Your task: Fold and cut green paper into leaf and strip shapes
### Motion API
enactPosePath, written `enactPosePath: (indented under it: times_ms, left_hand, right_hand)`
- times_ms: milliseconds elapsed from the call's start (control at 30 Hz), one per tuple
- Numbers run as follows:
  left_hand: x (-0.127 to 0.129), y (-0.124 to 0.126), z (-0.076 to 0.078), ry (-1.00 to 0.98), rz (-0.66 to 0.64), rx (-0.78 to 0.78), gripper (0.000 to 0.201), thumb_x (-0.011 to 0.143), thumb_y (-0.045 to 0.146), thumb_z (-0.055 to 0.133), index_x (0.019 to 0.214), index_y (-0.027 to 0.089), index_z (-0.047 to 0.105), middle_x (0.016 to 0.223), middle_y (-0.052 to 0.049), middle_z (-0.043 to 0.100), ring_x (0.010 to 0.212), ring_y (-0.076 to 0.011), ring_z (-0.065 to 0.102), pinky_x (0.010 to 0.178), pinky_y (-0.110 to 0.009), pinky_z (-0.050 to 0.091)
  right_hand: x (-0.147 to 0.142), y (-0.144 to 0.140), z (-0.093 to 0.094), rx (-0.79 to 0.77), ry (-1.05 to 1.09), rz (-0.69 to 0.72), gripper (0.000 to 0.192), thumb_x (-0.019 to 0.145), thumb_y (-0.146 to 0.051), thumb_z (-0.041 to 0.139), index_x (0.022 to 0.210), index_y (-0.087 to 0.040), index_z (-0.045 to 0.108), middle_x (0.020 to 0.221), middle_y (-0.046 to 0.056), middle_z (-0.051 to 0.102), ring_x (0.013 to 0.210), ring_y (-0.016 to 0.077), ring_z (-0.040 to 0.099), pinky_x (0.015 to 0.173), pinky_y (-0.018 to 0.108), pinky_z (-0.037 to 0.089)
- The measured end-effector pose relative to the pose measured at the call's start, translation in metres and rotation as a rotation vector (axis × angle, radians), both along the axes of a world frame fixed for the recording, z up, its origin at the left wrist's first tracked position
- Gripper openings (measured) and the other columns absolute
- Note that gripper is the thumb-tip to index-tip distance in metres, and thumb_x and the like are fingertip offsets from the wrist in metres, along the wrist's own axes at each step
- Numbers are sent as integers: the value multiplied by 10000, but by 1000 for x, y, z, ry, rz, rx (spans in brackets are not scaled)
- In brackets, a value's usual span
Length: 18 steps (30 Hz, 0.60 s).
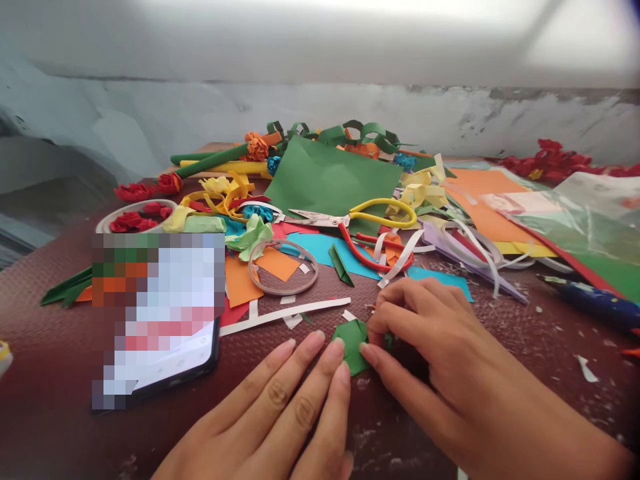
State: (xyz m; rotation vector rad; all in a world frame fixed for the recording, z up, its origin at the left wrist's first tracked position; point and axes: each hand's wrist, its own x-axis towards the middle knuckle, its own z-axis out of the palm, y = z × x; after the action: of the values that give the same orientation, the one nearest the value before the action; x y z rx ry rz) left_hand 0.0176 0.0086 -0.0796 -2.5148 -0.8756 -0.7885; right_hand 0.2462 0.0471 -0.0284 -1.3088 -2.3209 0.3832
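Note:
A small folded piece of green paper (354,348) lies on the dark red tabletop between my hands. My left hand (280,407) is stretched out flat, its fingertips touching the left edge of the paper. At the paper's right side my right hand (425,340) is closed, thumb and forefinger pinching its edge. Just beyond are a long white paper strip (290,315) and a small rolled green paper piece (341,265). Scissors (345,219) with one yellow and one red handle lie open farther back.
A phone (200,353), partly blurred out, stands on the left. Behind it are a tape ring (283,267), a large green sheet (335,173), and red paper flowers (134,221). To the right lie orange paper (490,200), a plastic bag (590,207) and a dark blue object (595,303).

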Motion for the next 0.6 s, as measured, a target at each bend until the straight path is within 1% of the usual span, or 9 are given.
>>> enactPosePath:
  times_ms: [167, 333, 500, 600]
  left_hand:
    - [-1, -2, -3, 12, 11, 21, 335, 966, 290, 578, 1234, 125, 692, 1345, -97, 691, 1312, -241, 606, 1224, -384, 376]
    - [-2, -2, -4, -6, 7, 15, 328, 967, 287, 566, 1213, 114, 698, 1341, -98, 694, 1323, -244, 597, 1217, -383, 393]
    - [-4, 1, -1, -40, -10, -18, 312, 971, 268, 536, 1193, 120, 699, 1343, -89, 694, 1327, -233, 593, 1209, -382, 401]
    - [-2, 1, 2, -37, -13, -42, 311, 984, 275, 526, 1211, 143, 691, 1356, -68, 687, 1332, -220, 589, 1221, -369, 376]
  right_hand:
    - [-2, 1, -1, 14, 14, 1, 159, 925, -226, 624, 767, -238, 601, 907, 40, 612, 869, 232, 558, 748, 399, 474]
    - [-1, 0, -2, -1, 9, -18, 127, 920, -229, 630, 796, -251, 623, 946, 39, 618, 890, 238, 554, 759, 412, 465]
    - [0, 0, -3, -33, 25, -16, 126, 930, -254, 633, 804, -256, 625, 952, 40, 621, 902, 238, 553, 772, 410, 454]
    - [0, -1, -4, -35, 52, -31, 97, 912, -257, 662, 817, -261, 638, 958, 36, 626, 895, 236, 557, 778, 411, 450]
